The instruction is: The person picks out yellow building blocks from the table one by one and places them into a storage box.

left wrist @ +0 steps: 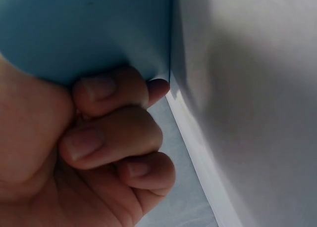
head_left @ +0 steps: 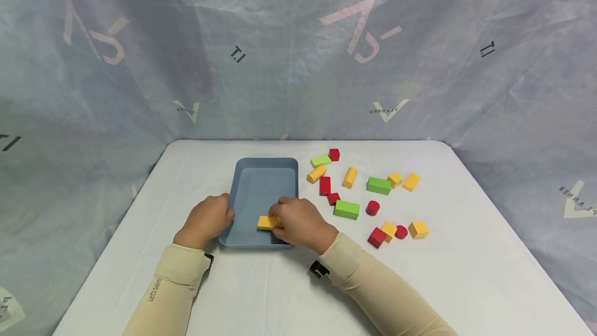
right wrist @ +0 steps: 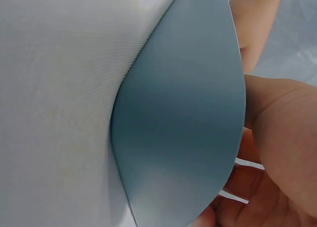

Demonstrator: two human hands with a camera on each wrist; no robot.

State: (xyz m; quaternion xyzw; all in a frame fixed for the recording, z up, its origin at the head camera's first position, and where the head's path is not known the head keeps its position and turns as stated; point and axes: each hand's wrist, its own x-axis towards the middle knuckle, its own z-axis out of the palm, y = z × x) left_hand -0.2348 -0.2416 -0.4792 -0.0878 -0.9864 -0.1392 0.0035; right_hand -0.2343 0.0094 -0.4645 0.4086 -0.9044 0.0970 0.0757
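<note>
A shallow blue-grey tray (head_left: 263, 185) lies on the white table. My left hand (head_left: 208, 220) grips its left rim, and the left wrist view shows curled fingers (left wrist: 121, 138) against the tray's outer wall. Over the near right part of the tray, my right hand (head_left: 300, 223) pinches a yellow rectangular block (head_left: 265, 223). The block is low over the tray floor; whether it touches the floor I cannot tell. In the right wrist view the tray wall (right wrist: 178, 108) hides the block and the fingertips.
Right of the tray lie scattered blocks: green bars (head_left: 346, 210), yellow cylinders (head_left: 350, 177), yellow cubes (head_left: 418, 229), red blocks (head_left: 325, 186) and a red cylinder (head_left: 372, 208). A grey printed cloth (head_left: 289, 82) hangs behind the table (head_left: 242, 294).
</note>
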